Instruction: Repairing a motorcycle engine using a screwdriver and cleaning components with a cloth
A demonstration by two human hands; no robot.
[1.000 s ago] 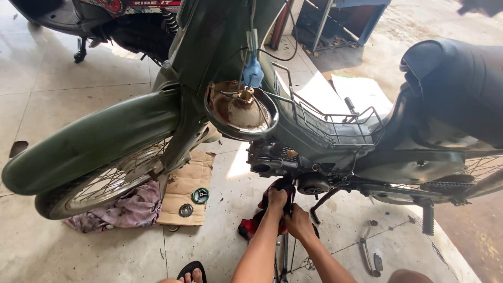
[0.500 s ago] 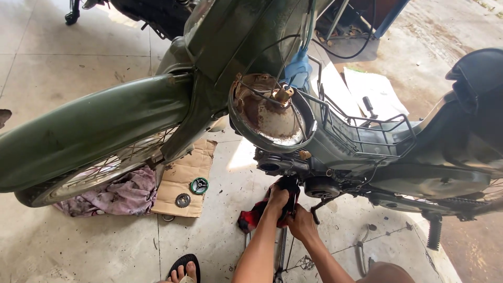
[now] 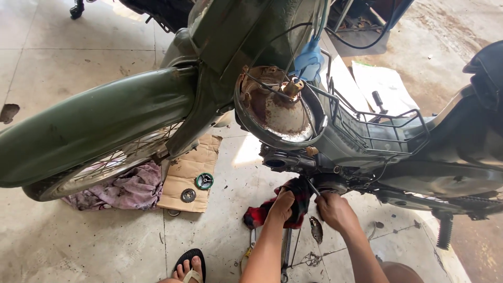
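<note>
Red-and-black checked rag (image 3: 276,208) was bunched under the engine (image 3: 306,167) of an olive-green motorbike (image 3: 209,89), and the left hand (image 3: 282,204) pressed down on it with the fingers curled closed over the cloth. The right hand (image 3: 335,209) sat just beside it, fingers wrapped together around a thin metal tool (image 3: 313,187) whose tip pointed up into the engine casing; what kind of tool it was could not be made out. Both forearms reached up from the bottom edge of the view.

Above the hands, the rusty, empty headlight shell (image 3: 277,110) hung open with loose wires in it, and a wire basket (image 3: 377,126) sat behind it. The green front mudguard (image 3: 99,126) covered the spoked front wheel (image 3: 105,167) to the left. A flat piece of cardboard (image 3: 183,181) lay on the concrete floor (image 3: 68,246) near the wheel, carrying a sprocket (image 3: 188,195) and a green round part (image 3: 204,181), with a purple cloth (image 3: 123,191) touching its left edge. A wrench (image 3: 286,257) lay on the floor between the arms. A foot in a black sandal (image 3: 189,267) showed at the lower edge.
</note>
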